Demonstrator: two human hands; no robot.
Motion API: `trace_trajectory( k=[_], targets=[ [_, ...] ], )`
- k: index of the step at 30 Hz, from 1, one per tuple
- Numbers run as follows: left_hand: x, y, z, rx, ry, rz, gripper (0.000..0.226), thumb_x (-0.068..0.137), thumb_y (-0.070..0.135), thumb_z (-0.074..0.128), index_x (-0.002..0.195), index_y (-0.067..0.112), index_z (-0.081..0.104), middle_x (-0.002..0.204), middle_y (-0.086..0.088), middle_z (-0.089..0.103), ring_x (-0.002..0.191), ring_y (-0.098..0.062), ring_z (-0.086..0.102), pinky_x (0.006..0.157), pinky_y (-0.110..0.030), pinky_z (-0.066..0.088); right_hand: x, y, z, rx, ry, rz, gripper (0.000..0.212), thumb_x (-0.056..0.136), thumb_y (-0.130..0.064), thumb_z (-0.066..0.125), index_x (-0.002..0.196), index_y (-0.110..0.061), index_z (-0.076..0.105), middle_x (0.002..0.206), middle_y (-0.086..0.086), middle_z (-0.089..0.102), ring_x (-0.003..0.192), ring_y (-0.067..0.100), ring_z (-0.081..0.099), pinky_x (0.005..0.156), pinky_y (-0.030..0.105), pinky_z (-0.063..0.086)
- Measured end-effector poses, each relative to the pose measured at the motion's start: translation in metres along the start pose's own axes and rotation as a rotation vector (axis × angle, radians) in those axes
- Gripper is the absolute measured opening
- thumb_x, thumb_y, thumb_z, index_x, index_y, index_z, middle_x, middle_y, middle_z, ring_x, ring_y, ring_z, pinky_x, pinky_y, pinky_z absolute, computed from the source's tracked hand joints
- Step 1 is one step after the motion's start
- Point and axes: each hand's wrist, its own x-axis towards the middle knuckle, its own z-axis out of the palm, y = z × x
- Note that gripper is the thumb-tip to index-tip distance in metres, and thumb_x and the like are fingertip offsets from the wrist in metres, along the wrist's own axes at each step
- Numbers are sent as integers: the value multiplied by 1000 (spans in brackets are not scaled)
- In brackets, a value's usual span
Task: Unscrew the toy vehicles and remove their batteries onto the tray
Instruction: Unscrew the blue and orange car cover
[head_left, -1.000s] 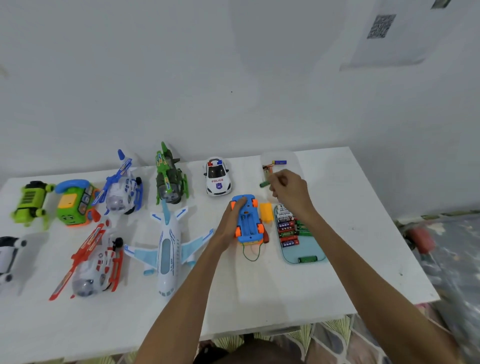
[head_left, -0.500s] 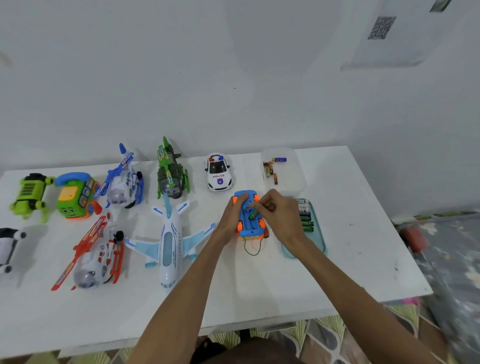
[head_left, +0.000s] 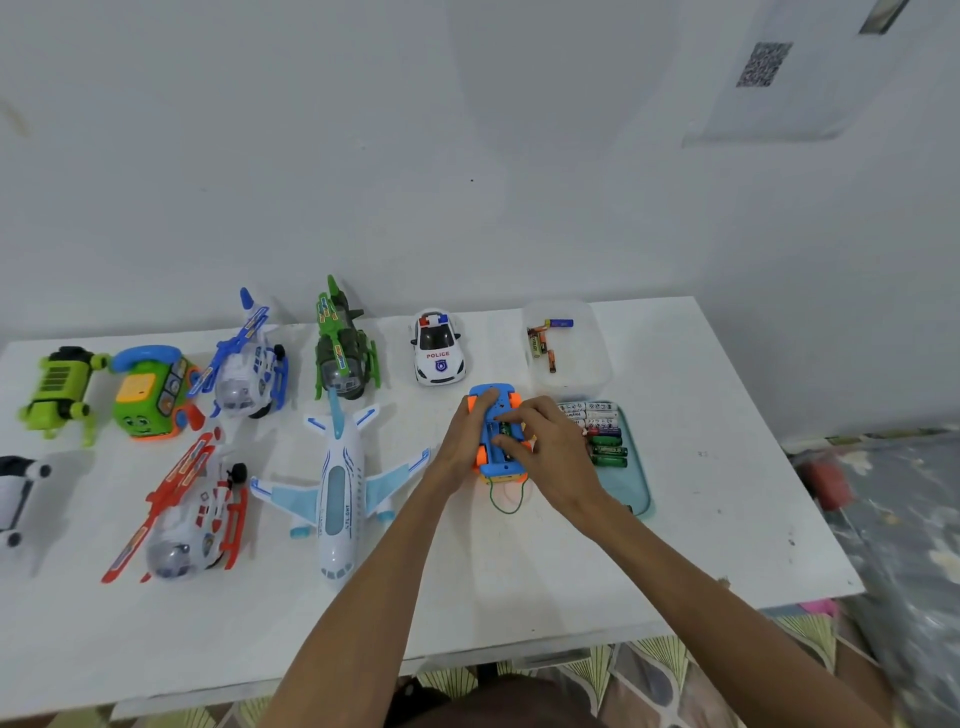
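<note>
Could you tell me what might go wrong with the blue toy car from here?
The green battery pinched by the right hand may slip and roll across the white table. That wrist hangs over the teal tray and could scatter its batteries. The green string loop on the blue and orange toy car might snag.

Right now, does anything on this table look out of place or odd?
One thing: a few loose batteries lie in the clear box, not on the tray with the rest. The blue car lying belly-up in the left hand suits the job.
</note>
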Motion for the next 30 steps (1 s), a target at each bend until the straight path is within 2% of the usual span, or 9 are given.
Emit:
trace_trajectory(
  k=[4,8,12,16,19,22,26,28,30],
  targets=[
    [-1,1,-1,11,6,3,60,86,65,61,120,15,64,112,-16,75,93,-28,73,93,-47,59,4,2,4,15,8,-14,18,87,-24,77,100,-15,68,93,-8,53,79,7,54,68,10,41],
    [1,-1,1,32,16,-15,50,96,58,58,121,15,63,108,-14,74,88,-23,70,89,-42,59,-3,14,0,-23,11,-104,12,93,-23,71,96,-11,71,95,-5,52,80,3,50,71,12,42],
    [2,2,0,9,35,-38,43,99,54,56,119,18,63,109,-16,74,87,-23,71,87,-42,60,-3,17,-8,-134,0,-177,30,98,-37,57,96,-14,76,98,-4,56,85,9,49,70,18,42],
    [-3,4,1,-54,-5,-44,44,100,50,56,120,12,63,96,-12,75,78,-24,73,70,-36,61,25,17,-21,49,139,63,15,98,-27,62,96,-17,73,91,-6,66,80,6,61,69,11,46],
    [-5,7,2,-101,-3,-68,42,100,47,58,122,11,60,90,-9,75,72,-22,72,64,-34,59,59,39,-27,27,183,201,11,97,-16,63,99,-12,73,91,2,70,75,9,62,67,9,46],
    [-4,6,2,-116,-7,-84,42,100,47,59,122,11,60,89,-9,75,71,-22,72,64,-35,60,84,57,-33,-58,103,263,15,95,-7,61,102,-7,75,96,8,73,74,11,61,66,6,41],
    [-4,6,2,-158,-23,-74,36,102,42,57,116,10,60,86,-10,72,67,-21,71,61,-33,61,117,74,-40,-197,-8,296,24,88,8,58,101,-2,76,105,11,72,88,21,65,80,24,51],
    [-1,3,1,-131,-10,-60,39,101,44,57,119,9,61,88,-11,73,69,-21,71,63,-33,61,137,86,-43,-375,-243,378,22,86,0,64,106,-3,74,113,12,69,98,26,65,85,30,55],
    [-1,2,1,-106,3,-54,42,100,46,57,119,9,62,90,-11,74,70,-21,72,64,-33,61,146,90,-45,-571,-463,412,25,86,-20,72,105,-3,72,109,13,71,92,25,63,82,32,57]
  ],
)
